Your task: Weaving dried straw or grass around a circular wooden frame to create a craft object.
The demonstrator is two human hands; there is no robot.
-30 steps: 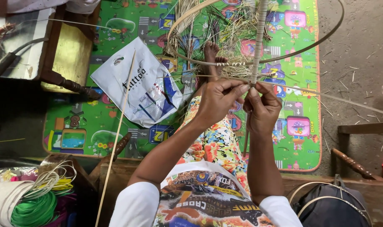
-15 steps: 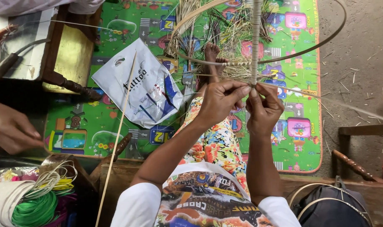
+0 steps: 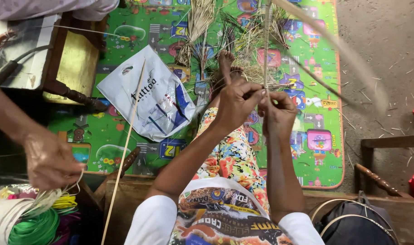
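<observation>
My left hand (image 3: 236, 102) and my right hand (image 3: 279, 111) meet in front of me. Both pinch a thin cane strip (image 3: 267, 50) that runs up and away from them. A second, wider strip (image 3: 343, 50) sweeps blurred across the upper right. Beyond my hands lies a tangle of dry grass-like fibres (image 3: 247, 45) on the green play mat (image 3: 125, 131), around my bare foot (image 3: 226, 63). My leg in flowered cloth (image 3: 234, 159) stretches under my hands.
A white plastic bag (image 3: 148, 100) lies on the mat at left, with a long thin stick (image 3: 125, 149) across it. Another person's hand (image 3: 50, 161) pulls at coloured coils of cord (image 3: 39, 222) at lower left. A wooden stool (image 3: 75, 63) stands upper left, a dark basket (image 3: 356, 222) lower right.
The cane work has swung round, so the strip now stands upright above my hands. The other person's hand has come further in at left and reached the cords.
</observation>
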